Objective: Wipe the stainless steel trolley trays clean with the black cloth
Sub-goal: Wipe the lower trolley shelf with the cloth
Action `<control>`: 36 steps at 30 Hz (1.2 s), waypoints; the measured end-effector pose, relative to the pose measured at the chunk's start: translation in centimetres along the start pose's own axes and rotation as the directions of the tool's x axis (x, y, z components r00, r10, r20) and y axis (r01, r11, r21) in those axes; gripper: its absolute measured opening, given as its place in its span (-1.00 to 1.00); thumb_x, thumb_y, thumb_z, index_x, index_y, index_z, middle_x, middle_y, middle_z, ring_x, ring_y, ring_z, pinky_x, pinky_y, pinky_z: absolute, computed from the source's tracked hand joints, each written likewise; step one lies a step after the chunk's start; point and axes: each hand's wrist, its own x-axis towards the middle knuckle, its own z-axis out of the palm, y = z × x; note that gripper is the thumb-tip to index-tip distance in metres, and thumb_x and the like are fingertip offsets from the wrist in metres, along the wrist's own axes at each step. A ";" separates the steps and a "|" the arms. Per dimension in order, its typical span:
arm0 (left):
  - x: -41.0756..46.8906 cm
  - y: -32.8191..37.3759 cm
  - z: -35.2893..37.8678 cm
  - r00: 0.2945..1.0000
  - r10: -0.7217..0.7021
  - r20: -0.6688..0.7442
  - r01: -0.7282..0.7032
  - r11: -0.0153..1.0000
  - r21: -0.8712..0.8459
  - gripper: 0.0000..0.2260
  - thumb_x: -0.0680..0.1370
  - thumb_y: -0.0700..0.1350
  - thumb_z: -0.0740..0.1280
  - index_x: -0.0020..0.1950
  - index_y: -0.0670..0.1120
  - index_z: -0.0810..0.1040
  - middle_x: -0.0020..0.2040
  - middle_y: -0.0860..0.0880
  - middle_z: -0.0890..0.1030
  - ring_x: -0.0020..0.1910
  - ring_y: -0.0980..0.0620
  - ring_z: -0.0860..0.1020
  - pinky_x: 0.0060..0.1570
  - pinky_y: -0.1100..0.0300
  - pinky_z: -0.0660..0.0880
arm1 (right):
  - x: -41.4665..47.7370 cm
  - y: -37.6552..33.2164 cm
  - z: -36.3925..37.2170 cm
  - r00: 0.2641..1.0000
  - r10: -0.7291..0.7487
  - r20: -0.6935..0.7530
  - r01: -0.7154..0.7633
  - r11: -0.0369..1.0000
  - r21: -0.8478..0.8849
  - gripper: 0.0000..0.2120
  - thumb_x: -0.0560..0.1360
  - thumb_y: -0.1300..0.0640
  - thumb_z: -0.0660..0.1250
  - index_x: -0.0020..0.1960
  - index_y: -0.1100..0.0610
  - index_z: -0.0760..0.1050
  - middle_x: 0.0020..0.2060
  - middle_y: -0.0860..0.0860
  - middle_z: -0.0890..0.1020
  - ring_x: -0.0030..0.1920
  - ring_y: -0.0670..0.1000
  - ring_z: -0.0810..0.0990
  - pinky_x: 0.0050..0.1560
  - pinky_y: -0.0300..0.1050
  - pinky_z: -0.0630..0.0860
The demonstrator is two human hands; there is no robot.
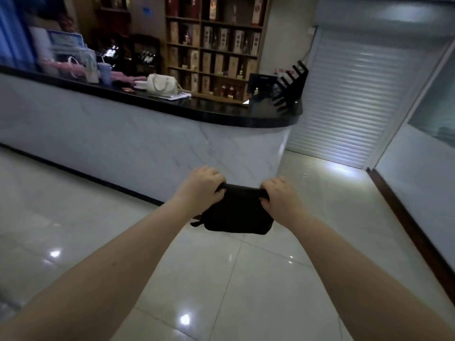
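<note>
Holds the cloth (pixel 236 215) up in mid-air with both hands, bare forearms stretched forward over the floor (pixel 221 279). Grips the top edge near its left end with the left hand (pixel 200 190), fingers (pixel 211 175) curled over the fold and closed on the fabric. Grips the right end with the right hand (pixel 280 200) the same way, knuckles up, fingers wrapped down over the edge. Hands level and near each other, a short run of rolled black edge taut between them. Below that edge, the rest of the cloth hanging folded: dark, roughly rectangular, lower corners rounded, a small tab sticking out at the lower left. Touches nothing but the two hands; hangs well above the glossy pale tiles, bright light spots mirrored in them.

Beyond the hands, a curved desk (pixel 123 134) with a white marbled front and a black top. On that top, a white handbag (pixel 161 86) near the middle, a pale cup (pixel 104 72) and blurred pink and blue clutter further left, a black slotted rack (pixel 290 87) at the rounded right end. Behind the desk, a wooden shelf (pixel 200 45) packed with boxes and bottles. To the right, a white shutter (pixel 357 94) rolled down, a bright patch on the floor at its foot. Further right, a glazed partition (pixel 430 107) above a dark base strip.
</note>
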 end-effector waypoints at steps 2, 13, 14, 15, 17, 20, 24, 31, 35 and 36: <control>2.3 -4.1 1.0 0.999 -0.038 0.008 0.038 0.999 0.023 -0.82 0.60 -0.15 0.29 0.11 -0.21 0.58 0.05 -0.13 0.57 0.08 -0.11 0.47 0.13 0.09 0.38 | 5.3 0.2 2.0 1.000 -0.024 0.017 0.024 0.999 0.032 -0.88 0.54 0.18 0.27 0.05 0.19 0.48 0.00 0.10 0.57 0.06 0.13 0.47 0.12 -0.05 0.34; 8.8 -23.8 3.3 0.959 -0.251 -0.135 0.282 0.900 0.332 -0.88 0.58 -0.15 0.32 -0.07 -0.19 0.57 -0.15 -0.13 0.56 -0.15 -0.13 0.51 -0.13 0.05 0.47 | 31.2 -3.1 12.1 0.941 -0.327 -0.083 0.334 0.938 0.092 -0.85 0.61 0.15 0.20 0.11 0.14 0.50 0.00 0.05 0.57 -0.03 0.06 0.43 0.02 -0.09 0.37; 8.8 -25.3 3.5 0.949 -0.278 -0.149 0.314 0.872 0.374 -0.90 0.55 -0.16 0.37 -0.11 -0.19 0.57 -0.19 -0.13 0.56 -0.19 -0.14 0.52 -0.18 0.04 0.48 | 33.4 -4.0 13.3 0.927 -0.366 -0.077 0.372 0.923 0.093 -0.83 0.61 0.14 0.18 0.13 0.13 0.50 0.02 0.04 0.57 -0.01 0.06 0.43 0.04 -0.09 0.36; 8.7 -26.9 3.5 0.939 -0.305 -0.159 0.344 0.841 0.417 -0.90 0.51 -0.17 0.43 -0.15 -0.18 0.57 -0.23 -0.13 0.55 -0.23 -0.14 0.53 -0.23 0.03 0.49 | 35.5 -4.8 14.4 0.911 -0.405 -0.072 0.411 0.906 0.099 -0.81 0.62 0.13 0.17 0.15 0.13 0.49 0.04 0.03 0.56 0.01 0.06 0.43 0.06 -0.09 0.35; 8.5 -30.2 3.5 0.913 -0.368 -0.177 0.406 0.775 0.484 -0.88 0.46 -0.17 0.48 -0.19 -0.17 0.57 -0.26 -0.13 0.55 -0.28 -0.15 0.54 -0.27 0.05 0.49 | 40.0 -6.9 16.7 0.871 -0.486 -0.068 0.491 0.863 0.118 -0.80 0.63 0.10 0.15 0.17 0.11 0.49 0.06 0.02 0.56 0.03 0.06 0.43 0.08 -0.09 0.35; 7.4 -35.7 3.1 0.874 -0.440 -0.207 0.470 0.658 0.589 -0.88 0.46 -0.16 0.46 -0.21 -0.16 0.57 -0.29 -0.12 0.54 -0.31 -0.14 0.52 -0.31 0.06 0.50 | 46.7 -11.0 19.9 0.776 -0.619 -0.119 0.630 0.754 0.187 -0.81 0.61 0.10 0.19 0.14 0.12 0.50 0.03 0.02 0.58 0.01 0.05 0.43 0.06 -0.09 0.36; 5.2 -41.5 1.3 0.771 -0.585 -0.251 0.568 0.455 0.686 -0.88 0.43 -0.18 0.49 -0.23 -0.15 0.58 -0.31 -0.11 0.54 -0.33 -0.12 0.53 -0.32 0.06 0.50 | 54.5 -19.2 23.8 0.650 -0.744 -0.154 0.751 0.600 0.275 -0.81 0.61 0.11 0.19 0.16 0.13 0.49 0.07 0.03 0.57 0.05 0.07 0.43 0.09 -0.10 0.34; -4.0 -46.7 -2.1 0.360 -0.775 -0.519 0.866 0.071 0.494 -0.86 0.59 -0.09 0.28 0.06 -0.11 0.56 -0.02 -0.08 0.56 -0.01 -0.08 0.51 0.05 0.05 0.42 | 59.7 -37.7 27.2 0.380 -0.888 -0.259 0.882 0.264 0.391 -0.84 0.61 0.13 0.19 0.13 0.07 0.49 0.06 -0.01 0.57 0.02 0.07 0.42 0.07 -0.05 0.38; -10.0 -47.2 -3.8 0.140 -0.770 -0.622 0.917 -0.136 0.375 -0.91 0.51 -0.19 0.41 -0.04 -0.20 0.59 -0.12 -0.18 0.57 -0.10 -0.19 0.52 -0.08 -0.04 0.44 | 58.2 -47.7 28.5 0.189 -0.933 -0.305 0.914 0.054 0.401 -0.86 0.60 0.07 0.20 0.11 0.04 0.47 0.04 -0.02 0.56 0.01 0.05 0.41 0.09 -0.07 0.37; -11.6 -47.5 -4.4 0.090 -0.772 -0.629 0.918 -0.181 0.353 -0.91 0.50 -0.21 0.41 -0.04 -0.22 0.59 -0.12 -0.20 0.57 -0.09 -0.23 0.52 -0.07 -0.07 0.45 | 57.7 -50.2 28.7 0.152 -0.940 -0.306 0.910 0.012 0.414 -0.85 0.60 0.06 0.19 0.12 0.04 0.47 0.06 -0.02 0.55 0.03 0.05 0.41 0.11 -0.07 0.37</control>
